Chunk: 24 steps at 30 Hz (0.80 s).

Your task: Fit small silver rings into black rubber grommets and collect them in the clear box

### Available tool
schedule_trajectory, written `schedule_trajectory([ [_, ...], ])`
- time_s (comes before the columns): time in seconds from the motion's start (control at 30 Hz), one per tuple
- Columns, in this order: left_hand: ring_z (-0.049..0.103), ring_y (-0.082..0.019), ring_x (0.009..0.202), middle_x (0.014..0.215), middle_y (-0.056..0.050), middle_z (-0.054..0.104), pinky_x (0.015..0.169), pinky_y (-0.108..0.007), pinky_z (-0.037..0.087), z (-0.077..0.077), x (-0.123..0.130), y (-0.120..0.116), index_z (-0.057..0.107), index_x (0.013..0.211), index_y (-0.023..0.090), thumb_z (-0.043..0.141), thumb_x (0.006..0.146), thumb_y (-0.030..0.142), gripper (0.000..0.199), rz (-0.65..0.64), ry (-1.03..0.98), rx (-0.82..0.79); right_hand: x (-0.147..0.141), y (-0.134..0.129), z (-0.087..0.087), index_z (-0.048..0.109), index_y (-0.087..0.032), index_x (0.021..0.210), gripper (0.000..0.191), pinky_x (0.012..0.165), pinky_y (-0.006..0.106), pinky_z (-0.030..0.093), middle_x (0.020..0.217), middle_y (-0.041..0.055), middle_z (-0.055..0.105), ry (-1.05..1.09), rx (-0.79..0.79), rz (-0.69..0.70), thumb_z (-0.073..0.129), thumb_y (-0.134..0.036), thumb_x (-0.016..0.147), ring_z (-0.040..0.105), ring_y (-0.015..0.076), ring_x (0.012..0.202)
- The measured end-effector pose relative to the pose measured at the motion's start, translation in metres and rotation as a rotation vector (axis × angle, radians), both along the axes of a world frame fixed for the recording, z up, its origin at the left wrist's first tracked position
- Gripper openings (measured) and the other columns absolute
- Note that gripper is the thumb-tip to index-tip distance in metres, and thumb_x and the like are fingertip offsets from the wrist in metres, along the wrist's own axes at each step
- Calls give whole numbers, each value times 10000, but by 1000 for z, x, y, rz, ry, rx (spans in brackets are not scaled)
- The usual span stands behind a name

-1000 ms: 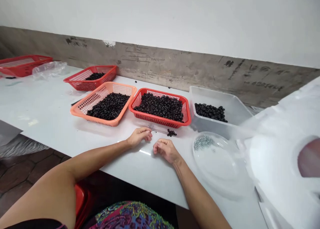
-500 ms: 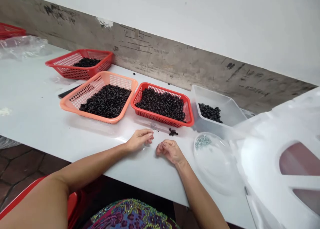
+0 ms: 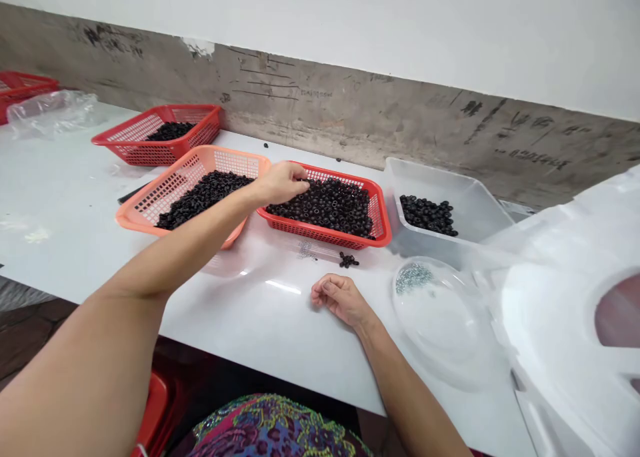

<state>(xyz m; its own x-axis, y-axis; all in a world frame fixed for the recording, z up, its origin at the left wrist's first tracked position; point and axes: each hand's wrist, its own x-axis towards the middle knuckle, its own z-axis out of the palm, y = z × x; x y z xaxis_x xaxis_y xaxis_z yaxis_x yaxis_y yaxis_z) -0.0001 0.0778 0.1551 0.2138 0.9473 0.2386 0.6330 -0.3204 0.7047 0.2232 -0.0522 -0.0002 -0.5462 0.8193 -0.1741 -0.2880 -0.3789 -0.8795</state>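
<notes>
Left hand [image 3: 280,184] now stretched forward over the red plastic basket [image 3: 320,233], fingertips seemingly touching the black rings [image 3: 330,207]

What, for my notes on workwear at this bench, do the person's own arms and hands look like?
The left hand and right hand are bare, with no gloves, and neither forearm has a sleeve. No watch, ring or bracelet shows. Below the bench edge, the lap is covered by a multicoloured patterned garment in pink, blue, green and yellow.
</notes>
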Motion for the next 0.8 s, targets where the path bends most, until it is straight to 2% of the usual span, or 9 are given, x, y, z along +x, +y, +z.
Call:
schedule_trajectory([
  [0.07,575,-195,826,844,-44,625,812,-326,432,3,-17,20,674,949,96,563,741,255,285,-37,209,115,2,0,-1,646,-123,770,242,591,250,438,729,59,660,1,-3,5,685,-362,769,606,128,637],
  [0.13,558,-207,941,1036,-70,609,884,-322,406,-1,-48,35,633,1078,108,556,758,313,388,32,313,201,3,0,-2,650,-123,777,229,591,248,440,737,59,659,-8,-3,18,671,-351,784,605,128,643],
  [0.27,573,-211,944,1051,-110,622,859,-300,422,-26,-119,41,543,1182,68,381,852,384,485,328,416,21,3,5,-4,654,-123,790,222,598,245,441,747,63,659,-42,-6,46,654,-345,802,604,126,652],
  [0.37,557,-257,1020,1106,-140,612,896,-346,409,-55,-148,29,528,1203,77,433,817,463,554,339,471,-50,2,7,-2,652,-122,787,238,593,247,441,741,65,655,-52,-7,69,656,-360,799,601,128,652],
  [0.47,447,-313,1192,1292,-166,500,979,-405,348,-82,-152,20,473,1281,128,557,725,526,689,267,509,-91,1,7,-1,651,-122,786,246,586,249,440,738,66,652,-52,-12,62,664,-368,791,602,133,653],
  [0.57,330,-350,1286,1405,-176,364,1025,-472,283,-92,-149,24,382,1358,167,564,716,557,773,215,528,-100,1,5,-1,652,-124,786,239,587,249,439,744,67,655,-44,-17,37,660,-363,796,607,132,651],
  [0.63,277,-340,1316,1436,-178,300,1053,-470,246,-86,-145,34,326,1388,155,518,761,540,761,201,535,-23,1,5,-2,653,-126,787,236,588,252,440,752,70,659,-37,-21,37,658,-362,798,611,135,652],
  [0.7,289,-305,1312,1424,-178,300,1075,-423,231,-71,-134,47,327,1381,118,464,809,500,702,160,520,113,1,5,-3,655,-125,785,236,590,256,443,754,72,662,-28,-25,43,662,-361,795,613,137,650],
  [0.8,361,-245,1268,1372,-154,367,1079,-350,242,-50,-97,64,385,1339,99,396,853,453,600,0,466,230,1,7,-4,657,-122,785,224,597,255,447,748,70,663,-14,-36,49,665,-345,795,617,136,650],
])
